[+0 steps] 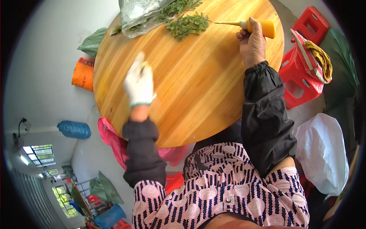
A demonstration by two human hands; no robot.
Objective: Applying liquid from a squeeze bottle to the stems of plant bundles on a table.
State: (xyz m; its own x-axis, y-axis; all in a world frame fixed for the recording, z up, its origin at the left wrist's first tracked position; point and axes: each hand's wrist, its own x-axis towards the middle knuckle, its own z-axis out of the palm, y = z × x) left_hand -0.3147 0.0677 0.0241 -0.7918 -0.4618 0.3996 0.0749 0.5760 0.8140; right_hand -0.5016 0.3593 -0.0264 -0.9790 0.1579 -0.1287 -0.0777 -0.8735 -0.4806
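Your right hand, bare, is wrapped around the orange handle of a knife; the thin blade points left, its tip just reaching the pile of green leafy sprigs. The sprigs lie at the far edge of the board, left of that hand and close to it.

Your left hand, in a white glove, rests on the wood well apart from the sprigs, nearer to you. It is blurred; fingers look loosely curled, possibly around something small, but you cannot tell what, if anything, it holds.

Both forearms wear black sleeve covers.

Surface: a large round wooden chopping board, light striped grain. At its far rim, a crumpled clear plastic bag with more greens spilling from it, touching the sprig pile.

Around: red plastic stool to your right with striped and yellow cloth draped on it; white bag below it. Left of the board, an orange sack, a green bag, a blue bundle, pink plastic under the board's near edge. Pale floor.
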